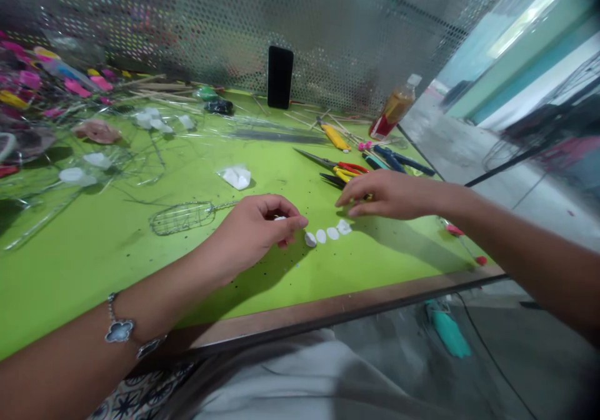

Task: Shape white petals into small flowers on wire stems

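Note:
Several small white oval pieces [332,233] lie in a short row on the green tabletop [187,289]. At the left end of that row is my left hand [262,229], its thumb and fingers pinched together with a bit of white showing between them. My right hand [379,195] hovers just above the right end of the row, thumb and fingers apart and nothing visible between them. Behind my left hand lies a folded white piece [236,177]. A wire frame shaped like a paddle [182,217] rests to the left of my left wrist.
Scissors and pliers with red and yellow handles [349,170] lie behind my right hand, near a yellow cutter [335,137]. A black phone [280,77] leans on the perforated panel [210,26]. A bottle [394,109] stands back right. Pink flowers and wires [47,82] clutter the left.

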The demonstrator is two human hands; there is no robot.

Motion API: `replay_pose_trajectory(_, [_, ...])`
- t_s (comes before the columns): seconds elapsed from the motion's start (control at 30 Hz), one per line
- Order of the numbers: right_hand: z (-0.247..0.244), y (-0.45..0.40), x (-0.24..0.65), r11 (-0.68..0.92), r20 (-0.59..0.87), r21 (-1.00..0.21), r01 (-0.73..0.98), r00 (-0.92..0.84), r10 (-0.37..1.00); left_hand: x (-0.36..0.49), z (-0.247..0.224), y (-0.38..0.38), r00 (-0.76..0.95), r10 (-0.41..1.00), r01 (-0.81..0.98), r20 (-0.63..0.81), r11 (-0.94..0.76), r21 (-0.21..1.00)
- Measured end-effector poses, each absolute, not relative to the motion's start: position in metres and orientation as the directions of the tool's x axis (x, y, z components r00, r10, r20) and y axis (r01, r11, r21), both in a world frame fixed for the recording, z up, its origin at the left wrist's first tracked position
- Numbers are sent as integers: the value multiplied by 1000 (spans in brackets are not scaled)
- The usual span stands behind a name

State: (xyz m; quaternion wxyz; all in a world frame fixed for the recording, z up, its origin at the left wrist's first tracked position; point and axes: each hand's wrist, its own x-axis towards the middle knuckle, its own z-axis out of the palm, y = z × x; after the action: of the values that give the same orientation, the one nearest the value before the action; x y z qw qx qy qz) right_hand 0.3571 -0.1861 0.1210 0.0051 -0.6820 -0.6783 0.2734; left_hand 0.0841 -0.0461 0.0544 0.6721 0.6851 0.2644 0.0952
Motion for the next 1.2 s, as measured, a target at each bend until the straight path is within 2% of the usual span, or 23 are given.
replay_pose_trajectory(0.07, [114,-194,350,89,-288,-401,912,-217,933,84,54,-46,840,495,233,-223,41,972])
replay_pose_trajectory(0.13, [106,-200,345,147,-264,-411,900,-272,925,84,54,-46,838,500,231,-220,42,972])
replay_pose_trajectory(0.47, [85,-208,348,116,-194,-514,850,-246,950,87,55,-47,810,525,265,-263,74,961])
replay_pose_trajectory(0.57, [80,-210,348,159,-153,-565,809,-292,944,87,56,-47,800,539,275,-264,62,959])
replay_pose_trajectory(0.73, [77,-217,349,202,-98,-535,820,-297,950,87,58,-47,801,541,268,-258,61,961])
replay_pose_trajectory(0.8, [77,-220,353,172,-71,-568,805,-256,964,87,56,-46,808,534,252,-249,69,965])
replay_pose_trajectory(0.87, [77,-221,358,100,-45,-629,771,-164,985,86,54,-45,814,529,213,-240,112,971])
replay_pose_trajectory(0.97, [73,-220,363,18,-22,-716,698,-48,999,87,51,-44,802,531,142,-275,277,950])
replay_pose_trajectory(1.07, [65,-215,363,101,51,-758,644,-97,994,87,53,-45,790,516,76,-332,454,888])
replay_pose_trajectory(1.13, [60,-212,361,165,124,-774,611,-109,986,87,55,-47,806,494,35,-328,513,858])
replay_pose_trajectory(1.2, [56,-211,357,171,175,-798,578,-49,983,87,55,-49,830,461,21,-312,535,845])
